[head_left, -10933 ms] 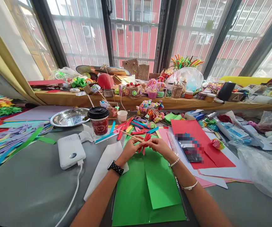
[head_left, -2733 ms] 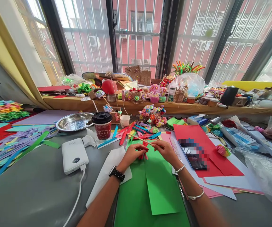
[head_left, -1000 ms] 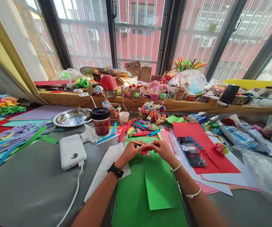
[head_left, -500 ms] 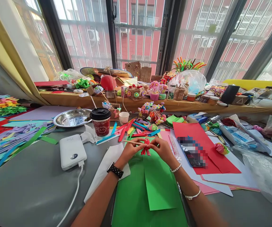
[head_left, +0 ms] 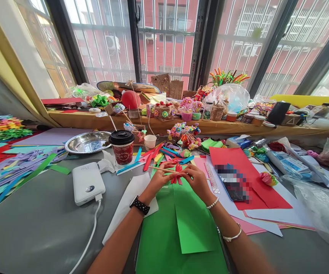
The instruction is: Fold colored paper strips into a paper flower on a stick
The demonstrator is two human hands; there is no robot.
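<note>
Above the green paper, both hands meet at a small red paper flower with fringed, petal-like strips. My left hand is closed, its thumb and fingers pinching a thin wooden stick right beside the flower. From the left fingers the stick runs rightward toward the flower, and a thin end shows past my right hand. The right fingers are closed in a pinch on the flower's right side. Fingers partly cover where stick and paper meet.
Near my left arm are a white power bank with a cable and a lidded coffee cup. A metal dish and colored paper strips lie farther left. To the right are a phone, red paper and a plastic bag.
The stick's left end has tipped up slightly, and its other end now shows beyond my right hand. The red flower has turned a little between the fingers. Both arms stay nearly in place.
</note>
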